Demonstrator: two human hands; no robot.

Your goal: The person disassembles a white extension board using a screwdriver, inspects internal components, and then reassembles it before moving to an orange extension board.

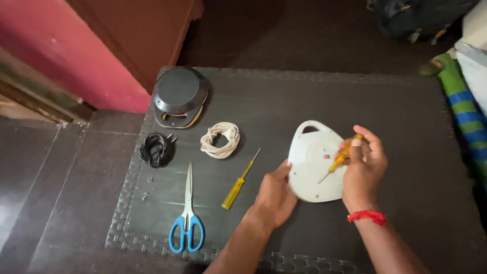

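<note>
White plastic under both hands: the cover (315,167), a rounded shell with a handle loop, lies flat on the mat right of centre. Left hand (274,193) presses its near-left edge, fingers loosely open, gripping nothing. Right hand (363,170) is closed round a yellow screwdriver (339,160), tip down on the cover's face. Risk, as I read it: the tip could skid off the smooth plastic toward that left thumb, since the cover is steadied on one edge only; push hard and the shell may rock or slide. Tiny screws (147,186) sit loose near the mat's left edge and could roll onto the floor. Closest in, blue scissors (186,219); then a spare screwdriver (239,180), a cream cord (219,140), a black cord (157,149), and a black disc (179,96). Dark woven mat (406,213), dark tiled floor (45,203), pink wall (66,45) far left, striped cloth (464,109) far right.
</note>
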